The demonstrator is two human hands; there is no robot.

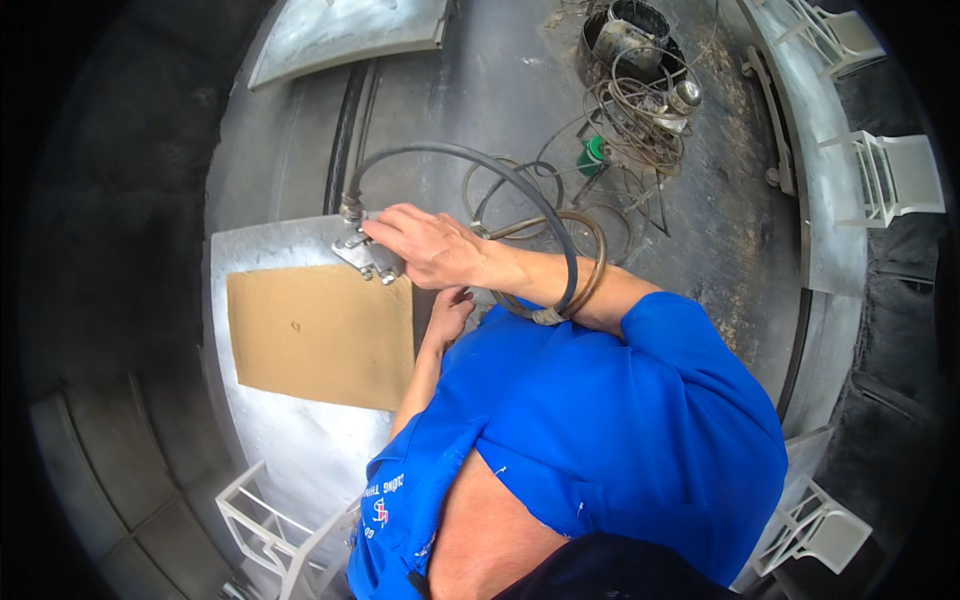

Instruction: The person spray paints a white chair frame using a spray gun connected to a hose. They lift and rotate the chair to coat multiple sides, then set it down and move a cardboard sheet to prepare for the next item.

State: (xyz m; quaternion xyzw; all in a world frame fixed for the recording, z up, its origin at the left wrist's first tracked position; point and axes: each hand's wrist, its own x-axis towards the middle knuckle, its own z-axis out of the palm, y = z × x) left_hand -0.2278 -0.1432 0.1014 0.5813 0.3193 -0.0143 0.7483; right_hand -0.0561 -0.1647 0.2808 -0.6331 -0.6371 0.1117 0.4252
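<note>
My right hand [435, 248] is closed around a silver metal spray gun [368, 256], just above the far right corner of a flat brown sheet [318, 335] that looks like cardboard. From the gun's fitting a dark hose [470, 152] arches over my right forearm. The sheet lies on a pale, silvery surface [315, 408] and carries a small dark mark near its middle. My left hand [450, 318] is near my body, below the right one, with its fingers curled. Its fingertips are partly hidden, so whatever they hold cannot be made out.
Coiled hoses [640, 115] lie tangled on the floor ahead, beside a dark, stained bucket [635, 40] and a small green container [592, 155]. White chairs or stools [890, 178] stand along the right; another white chair frame [275, 530] is at lower left. A pale panel [350, 38] is at far left.
</note>
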